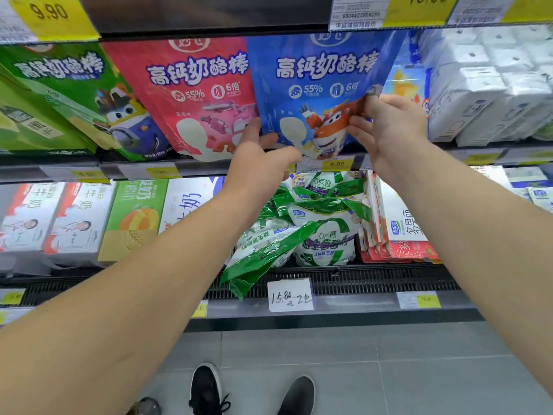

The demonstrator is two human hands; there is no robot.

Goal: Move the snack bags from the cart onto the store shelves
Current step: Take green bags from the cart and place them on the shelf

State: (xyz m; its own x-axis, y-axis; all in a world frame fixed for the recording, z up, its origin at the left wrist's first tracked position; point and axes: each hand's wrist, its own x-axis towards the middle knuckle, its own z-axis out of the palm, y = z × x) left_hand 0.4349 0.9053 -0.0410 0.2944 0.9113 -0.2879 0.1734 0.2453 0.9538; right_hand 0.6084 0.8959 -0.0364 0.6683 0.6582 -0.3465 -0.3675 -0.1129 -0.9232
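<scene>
Nearest the camera, 2 black shoes (206, 390) stand on grey floor tiles (389, 369). Both bare forearms reach forward and up to the shelves.

Lower shelf: green-and-white pouches (311, 223) lie in a loose heap, one hanging over the front grille. A handwritten price card (289, 295) is fixed to the rail below them. Milk cartons (51, 223) stand to the left, red-and-white packs (398, 229) to the right.

Middle shelf: the blue bag (317, 94) stands upright at the shelf front, between the red bag (197, 97) and a stack of white cartons (490, 85). A green bag (59, 97) leans at the far left.

Left hand (263, 163): fingers relaxed and slightly spread, fingertips at the blue bag's lower left edge, where it meets the red bag. Whether they press the bag cannot be told.

Right hand (389, 127): thumb and fingers pinch the front of the blue bag at its right side, beside the printed orange plane figure.

Yellow price tags (336, 164) run along the shelf rail (134, 172) under the bags. A larger tag reading 9.90 (51, 13) sits on the upper rail.
</scene>
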